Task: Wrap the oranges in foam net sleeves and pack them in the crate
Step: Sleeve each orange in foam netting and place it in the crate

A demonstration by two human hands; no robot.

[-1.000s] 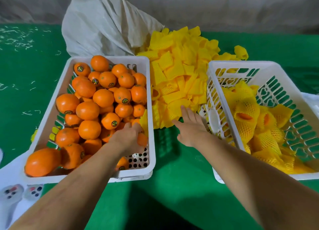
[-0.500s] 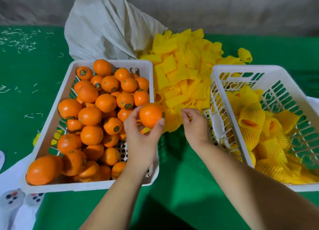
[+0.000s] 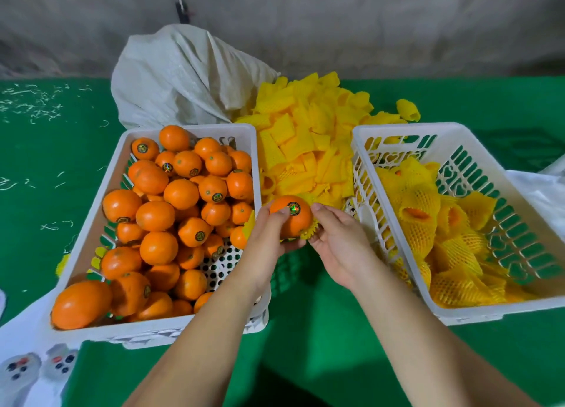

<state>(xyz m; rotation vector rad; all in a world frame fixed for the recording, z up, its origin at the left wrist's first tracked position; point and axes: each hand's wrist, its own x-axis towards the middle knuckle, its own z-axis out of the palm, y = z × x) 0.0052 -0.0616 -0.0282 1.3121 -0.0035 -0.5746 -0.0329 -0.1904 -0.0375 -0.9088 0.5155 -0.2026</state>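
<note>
Fingers of the left hand (image 3: 269, 235) are clamped on an orange (image 3: 290, 215), held between the two crates above the green worktop (image 3: 321, 330). The right hand (image 3: 339, 241) pinches a yellow foam net sleeve (image 3: 307, 232) against the fruit's lower side. Wrapped oranges lie in the right crate (image 3: 397, 130).

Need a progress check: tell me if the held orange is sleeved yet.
Not yet. The orange shows bare peel and sticker; the yellow net only touches its lower right side.
</note>
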